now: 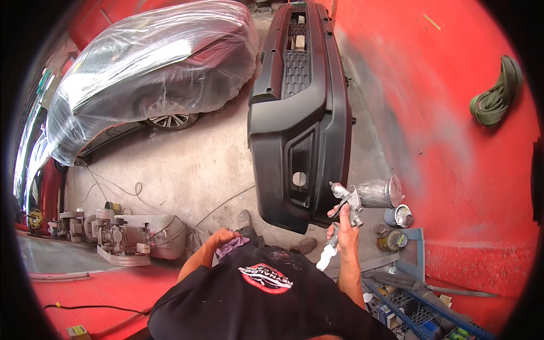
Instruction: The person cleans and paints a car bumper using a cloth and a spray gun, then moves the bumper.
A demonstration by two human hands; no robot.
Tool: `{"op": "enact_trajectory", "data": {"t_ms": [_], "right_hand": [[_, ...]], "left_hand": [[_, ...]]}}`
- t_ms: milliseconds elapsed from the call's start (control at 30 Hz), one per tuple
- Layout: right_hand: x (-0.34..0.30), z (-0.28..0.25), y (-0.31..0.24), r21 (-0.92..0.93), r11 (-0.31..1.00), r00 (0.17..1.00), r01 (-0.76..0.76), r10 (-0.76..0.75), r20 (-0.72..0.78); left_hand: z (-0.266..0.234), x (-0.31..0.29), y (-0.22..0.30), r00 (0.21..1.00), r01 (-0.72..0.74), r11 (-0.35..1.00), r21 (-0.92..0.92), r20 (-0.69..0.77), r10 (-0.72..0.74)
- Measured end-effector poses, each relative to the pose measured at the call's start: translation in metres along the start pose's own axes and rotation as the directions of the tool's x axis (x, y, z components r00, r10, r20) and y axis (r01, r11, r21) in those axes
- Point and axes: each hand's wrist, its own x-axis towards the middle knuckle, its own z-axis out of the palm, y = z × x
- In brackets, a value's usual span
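Clearly, the black bumper [318, 107] is the main thing on view, standing lengthwise on the floor [218, 153], its near end close to the person. Just right of that near end, the right hand [344, 225] is curled around a metal spray gun [352, 205], fingers wrapped about its grip; whether the trigger is pulled, I cannot tell. A dusty cup [378, 193] sits on the gun's far side from the bumper. A white-covered piece [326, 258] hangs below that hand. Left of the bumper's near end, the left hand [225, 236] is bunched around a purple cloth [231, 247].

As for writing, the black shirt [221, 297], below the bumper in view, bears a red and white oval badge [265, 279] with pale curved lettering. Right of the bumper, the small cans [392, 240] show no label clear enough to read.

Further left of the bumper, a car [164, 62] lies under clear plastic sheeting, and nearer the person a grey compressor [136, 235] stands. Right of the bumper, a green strap [497, 93] hangs against the red wall [459, 187].
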Motion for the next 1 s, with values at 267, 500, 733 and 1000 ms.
{"op": "enact_trajectory", "data": {"t_ms": [267, 500, 733, 1000], "right_hand": [[0.007, 0.134, -0.004, -0.094, 0.983, 0.983, 0.157, -0.164, -0.08], [0.028, 0.221, -0.004, -0.074, 0.982, 0.957, 0.174, -0.186, -0.222], [0.071, 0.271, -0.023, -0.19, 0.959, 0.952, 0.209, -0.244, -0.187], [0.123, 0.337, -0.018, -0.331, 0.93, 0.967, 0.163, -0.217, -0.134]], "left_hand": [[-0.106, 0.034, -0.016, 0.945, 0.244, 0.963, -0.113, -0.196, -0.262], [-0.194, 0.027, -0.072, 0.947, 0.166, 0.968, -0.188, -0.243, -0.209], [-0.233, 0.03, -0.089, 0.938, 0.209, 0.97, -0.126, -0.256, -0.236], [-0.273, 0.047, -0.038, 0.801, 0.133, 0.986, -0.096, -0.576, -0.164]]}}
